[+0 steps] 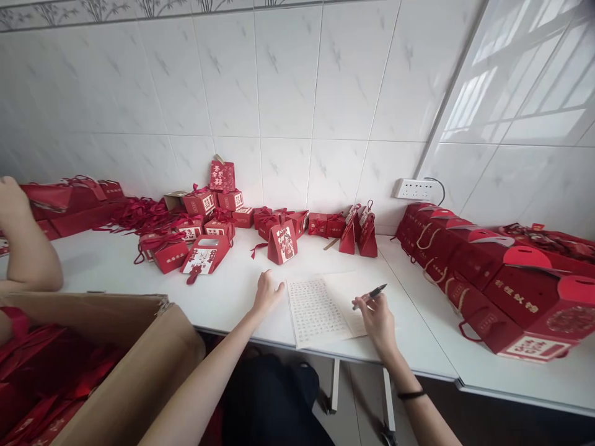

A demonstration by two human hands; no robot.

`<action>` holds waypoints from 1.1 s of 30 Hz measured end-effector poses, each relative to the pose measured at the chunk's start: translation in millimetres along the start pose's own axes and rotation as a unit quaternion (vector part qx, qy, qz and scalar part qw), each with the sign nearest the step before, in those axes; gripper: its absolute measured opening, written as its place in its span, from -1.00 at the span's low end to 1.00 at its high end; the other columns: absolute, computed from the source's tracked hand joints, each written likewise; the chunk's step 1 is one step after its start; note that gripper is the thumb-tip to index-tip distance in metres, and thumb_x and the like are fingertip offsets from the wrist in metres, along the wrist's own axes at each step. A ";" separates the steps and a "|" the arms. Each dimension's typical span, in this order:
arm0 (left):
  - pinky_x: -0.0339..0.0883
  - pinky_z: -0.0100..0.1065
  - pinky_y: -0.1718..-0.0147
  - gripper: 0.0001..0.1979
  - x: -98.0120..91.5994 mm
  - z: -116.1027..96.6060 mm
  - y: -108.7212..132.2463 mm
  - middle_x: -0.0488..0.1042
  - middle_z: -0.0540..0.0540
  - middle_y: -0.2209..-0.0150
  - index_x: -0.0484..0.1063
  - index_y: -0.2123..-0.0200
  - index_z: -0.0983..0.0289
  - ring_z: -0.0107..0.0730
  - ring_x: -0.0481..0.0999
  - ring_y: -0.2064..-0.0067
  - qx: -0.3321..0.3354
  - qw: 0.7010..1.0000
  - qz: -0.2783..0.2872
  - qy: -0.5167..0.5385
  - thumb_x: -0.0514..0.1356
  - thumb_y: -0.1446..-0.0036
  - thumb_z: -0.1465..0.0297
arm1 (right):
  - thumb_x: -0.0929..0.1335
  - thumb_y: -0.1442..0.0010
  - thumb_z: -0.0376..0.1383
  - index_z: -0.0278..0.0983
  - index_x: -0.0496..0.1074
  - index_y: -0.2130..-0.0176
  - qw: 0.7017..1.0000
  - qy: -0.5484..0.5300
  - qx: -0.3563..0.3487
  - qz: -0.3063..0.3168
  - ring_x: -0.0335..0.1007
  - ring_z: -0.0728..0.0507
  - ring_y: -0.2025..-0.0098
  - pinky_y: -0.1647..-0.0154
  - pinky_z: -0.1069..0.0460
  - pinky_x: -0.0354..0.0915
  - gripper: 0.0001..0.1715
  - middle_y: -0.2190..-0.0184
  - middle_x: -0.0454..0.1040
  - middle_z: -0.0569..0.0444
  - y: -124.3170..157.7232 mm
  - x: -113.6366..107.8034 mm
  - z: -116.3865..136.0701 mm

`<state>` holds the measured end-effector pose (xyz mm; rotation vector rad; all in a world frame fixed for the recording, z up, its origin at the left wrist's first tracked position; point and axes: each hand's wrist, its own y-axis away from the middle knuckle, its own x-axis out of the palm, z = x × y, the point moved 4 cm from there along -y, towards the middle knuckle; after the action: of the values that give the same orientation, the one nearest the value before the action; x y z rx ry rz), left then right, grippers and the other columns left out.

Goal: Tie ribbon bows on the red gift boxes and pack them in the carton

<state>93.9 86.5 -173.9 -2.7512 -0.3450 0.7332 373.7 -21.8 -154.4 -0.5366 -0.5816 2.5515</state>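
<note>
My right hand (379,319) holds a dark pen (377,291) over the right part of a paper sheet. The paper (316,310) lies on the white table (232,297), its left part covered in rows of handwriting and its right part mostly blank. My left hand (268,292) rests on the table just left of the paper, thumb apart from the fingers, holding nothing. Beyond it stands a red triangular box (282,243) with a printed picture. A red box with a white label (207,255) lies to the left.
Red gift boxes (199,202) and a heap of ribbons (144,215) line the wall. Large red boxes (520,297) stand right, below a power strip (418,189). A cardboard box (139,365) of red items fills the lower left. Another person's arm (32,254) is at far left.
</note>
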 end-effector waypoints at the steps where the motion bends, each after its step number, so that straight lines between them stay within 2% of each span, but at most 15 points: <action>1: 0.12 -0.01 -0.13 -0.51 -0.6 -1.0 -6.4 0.28 0.33 -0.03 0.18 0.02 0.34 0.05 0.22 -0.18 -0.011 1.000 -0.013 0.010 0.17 0.05 0.35 | 0.28 -0.05 0.24 -0.22 0.19 0.38 1.000 -0.004 -0.003 0.017 0.52 -0.22 0.40 0.45 -0.05 0.46 -0.41 0.44 0.49 -0.05 2.0 1.0 1.1; 3: 0.10 -0.01 -0.15 -0.44 -3.2 -7.0 -28.1 0.23 0.38 -0.08 0.14 -0.02 0.36 0.07 0.18 -0.21 -0.023 0.998 -0.048 0.029 0.20 0.05 0.29 | 0.29 -0.11 0.19 -0.22 0.22 0.39 0.997 0.000 -0.030 0.066 0.49 -0.18 0.45 0.53 0.00 0.43 -0.47 0.46 0.48 -0.02 1.7 4.0 6.1; 5: 0.05 -0.03 -0.19 -0.39 -6.3 -18.2 -59.4 0.17 0.39 -0.13 0.10 -0.05 0.36 0.04 0.13 -0.25 -0.020 0.994 -0.092 0.049 0.21 0.03 0.24 | 0.27 -0.20 0.10 -0.21 0.24 0.39 0.987 0.030 -0.103 0.122 0.46 -0.14 0.46 0.54 0.03 0.38 -0.56 0.47 0.46 0.02 -8.2 7.8 16.0; 7: 0.04 -0.07 -0.20 -0.40 -7.5 -31.1 -93.6 0.14 0.36 -0.16 0.08 -0.06 0.32 -0.04 0.12 -0.25 -0.006 0.988 -0.137 0.069 0.18 -0.01 0.20 | 0.22 -0.28 0.02 -0.20 0.24 0.36 0.968 0.066 -0.177 0.166 0.42 -0.12 0.46 0.48 0.03 0.36 -0.64 0.46 0.44 0.05 -29.6 12.2 24.8; 10: 0.14 -0.17 -0.15 -0.53 -2.2 -41.8 -133.3 0.27 0.26 -0.09 0.15 0.01 0.25 -0.18 0.26 -0.17 0.024 0.979 -0.179 0.098 0.14 -0.05 0.19 | 0.15 -0.33 -0.04 -0.19 0.27 0.30 0.959 0.103 -0.192 0.181 0.41 -0.12 0.42 0.41 0.02 0.36 -0.67 0.41 0.44 0.05 -76.7 19.2 21.3; 12: 0.29 -0.26 0.01 -0.66 5.2 -38.3 -145.1 0.42 0.17 0.10 0.25 0.16 0.25 -0.25 0.42 0.01 0.037 0.978 -0.174 0.111 0.12 -0.05 0.17 | 0.10 -0.34 -0.05 -0.20 0.28 0.28 0.964 0.127 -0.174 0.153 0.42 -0.13 0.41 0.43 0.02 0.35 -0.64 0.38 0.45 0.02 -104.2 23.2 7.2; 15: 0.35 -0.36 0.33 -0.71 14.2 -23.7 -142.0 0.44 0.04 0.39 0.27 0.38 0.24 -0.34 0.45 0.32 0.044 0.981 -0.149 0.119 0.10 -0.05 0.12 | 0.07 -0.35 -0.07 -0.21 0.33 0.25 0.960 0.179 -0.173 0.124 0.40 -0.15 0.43 0.45 0.00 0.33 -0.60 0.40 0.45 0.01 -121.2 28.8 -22.5; 18: 0.30 -0.41 0.42 -0.71 17.1 -15.4 -129.1 0.41 -0.01 0.47 0.25 0.43 0.22 -0.38 0.41 0.40 0.055 0.983 -0.129 0.121 0.10 -0.06 0.11 | 0.07 -0.35 -0.08 -0.23 0.38 0.20 0.948 0.229 -0.190 0.115 0.41 -0.18 0.40 0.43 -0.02 0.32 -0.56 0.38 0.46 -0.03 -119.2 29.2 -49.9; 22: 0.31 -0.40 0.44 -0.70 18.9 -23.1 -119.3 0.41 -0.02 0.51 0.24 0.46 0.21 -0.38 0.41 0.45 0.082 0.984 -0.095 0.130 0.08 -0.08 0.09 | 0.06 -0.33 -0.07 -0.25 0.42 0.19 0.943 0.259 -0.200 0.060 0.42 -0.23 0.34 0.36 -0.07 0.32 -0.50 0.36 0.48 -0.07 -123.1 17.6 -69.4; 28: 0.38 -0.31 0.31 -0.66 25.4 -34.6 -118.9 0.51 0.06 0.36 0.31 0.33 0.22 -0.26 0.50 0.30 0.099 0.984 -0.044 0.143 0.10 -0.08 0.05 | 0.12 -0.24 0.03 -0.24 0.37 0.22 0.959 0.265 -0.075 -0.061 0.44 -0.22 0.37 0.43 -0.03 0.30 -0.52 0.37 0.48 -0.06 -134.2 -14.4 -74.8; 30: 0.37 -0.30 0.24 -0.64 29.4 -33.2 -118.4 0.51 0.08 0.30 0.30 0.29 0.22 -0.26 0.50 0.25 0.090 0.984 -0.041 0.149 0.09 -0.10 0.03 | 0.13 -0.24 0.00 -0.26 0.36 0.17 0.956 0.279 -0.075 -0.056 0.45 -0.23 0.33 0.38 -0.04 0.30 -0.54 0.36 0.47 -0.07 -133.0 -19.5 -74.2; 33: 0.35 -0.31 0.23 -0.57 35.8 -31.6 -116.4 0.49 0.08 0.29 0.29 0.29 0.24 -0.30 0.48 0.24 0.100 0.980 -0.052 0.163 0.05 -0.12 -0.03 | 0.14 -0.23 -0.12 -0.28 0.42 0.18 0.945 0.313 -0.095 -0.013 0.43 -0.23 0.27 0.27 -0.07 0.31 -0.59 0.28 0.45 -0.11 -132.4 -21.5 -78.0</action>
<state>122.0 199.5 -126.4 -2.5789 -0.3221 0.2663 473.5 96.8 -149.6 -1.3272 -0.5840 2.1273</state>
